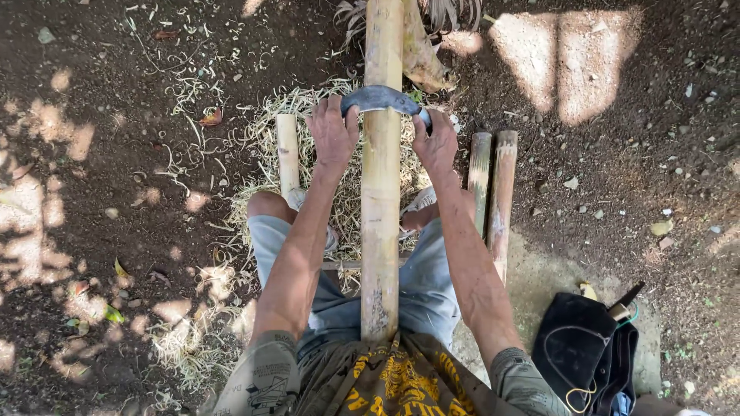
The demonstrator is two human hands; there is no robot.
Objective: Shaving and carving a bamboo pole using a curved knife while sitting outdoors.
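Head view, looking down; person seated on dark soil.

Left side: bare ground (116, 100) with sun patches, scattered pale shavings (185, 339) and a few dry leaves. A short bamboo piece (287, 152) lies upright in frame just left of the left hand, on a heap of straw-like shavings.

Left hand (333, 131): closed around the left end of a curved dark blade (381, 98), fingers wrapped over it, thumb side toward the pole.

Centre: long bamboo pole (381, 177) runs from the person's lap away to the far edge, between the knees. The blade lies crosswise on top of the pole, at the far reach of both arms, arching over it. Pole surface below the blade is pale yellow; near end darker and rough.

Right hand (435, 142): closed on the right end of the blade, knuckles up, touching the pole's right flank.

Right of the right forearm: two bamboo lengths (493, 192) side by side, touching, greenish-grey.

Near right: black bag (574, 347) on a lighter ground patch, with yellow cord; no label legible.
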